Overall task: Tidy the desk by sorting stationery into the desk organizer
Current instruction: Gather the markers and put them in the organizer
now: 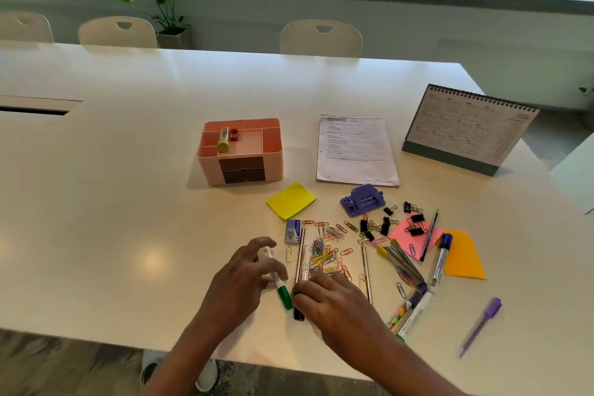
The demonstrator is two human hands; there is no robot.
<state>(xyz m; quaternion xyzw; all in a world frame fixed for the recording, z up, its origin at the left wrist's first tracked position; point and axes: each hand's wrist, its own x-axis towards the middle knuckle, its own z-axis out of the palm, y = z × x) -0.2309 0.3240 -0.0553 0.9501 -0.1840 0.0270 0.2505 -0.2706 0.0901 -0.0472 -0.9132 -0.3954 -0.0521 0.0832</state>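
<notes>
Far left: bare counter (96,170), open room right out to the near edge. Further back, left of centre: pink organizer (241,167), standing alone, glue stick (223,140) and sharpener (234,135) in its top tray. Near the front edge: left hand (244,280) curled round a green marker (283,294) low over the counter. Just beside it: right hand (334,302), bent down, pinching a black pen (299,313). Beyond: heaped paper clips (324,257). Rightwards: binder clips (385,225), then a purple pen (480,326) close to the edge.
</notes>
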